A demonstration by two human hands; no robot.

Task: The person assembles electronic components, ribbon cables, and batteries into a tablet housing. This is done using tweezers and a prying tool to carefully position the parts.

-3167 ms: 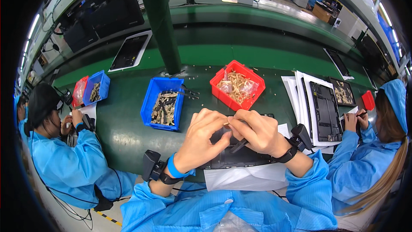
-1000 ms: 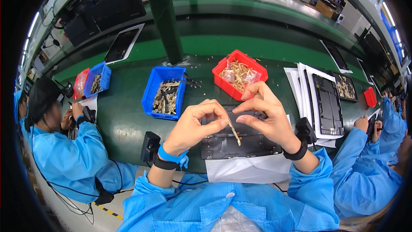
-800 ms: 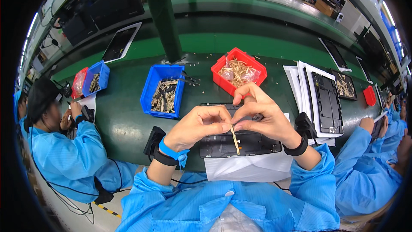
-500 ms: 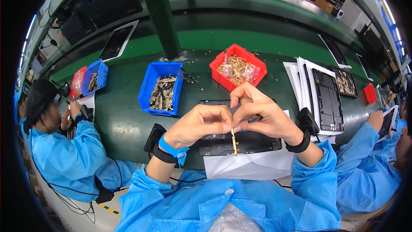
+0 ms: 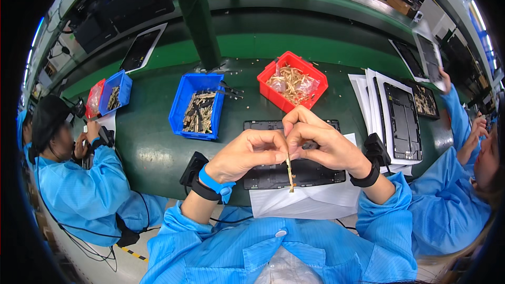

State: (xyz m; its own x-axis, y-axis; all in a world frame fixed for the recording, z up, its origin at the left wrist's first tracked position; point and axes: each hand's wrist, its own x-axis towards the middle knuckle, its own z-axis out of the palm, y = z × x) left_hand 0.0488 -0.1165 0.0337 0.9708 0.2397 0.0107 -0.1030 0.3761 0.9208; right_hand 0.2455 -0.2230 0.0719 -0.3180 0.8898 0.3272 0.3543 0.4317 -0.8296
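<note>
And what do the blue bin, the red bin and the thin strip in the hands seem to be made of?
Blue bin: probably moulded plastic, smooth, with even colour.
Red bin: likely plastic too, slightly glossy, with a similar moulded rim.
Strip: gold-toned and somewhat shiny; perhaps metal or metal-coated film, but too small to tell.

From afar I'm watching an electronics workshop: blue-smocked workers (image 5: pixel 84 189) are lining a green bench (image 5: pixel 147 121) bearing parts bins (image 5: pixel 192 136).
</note>
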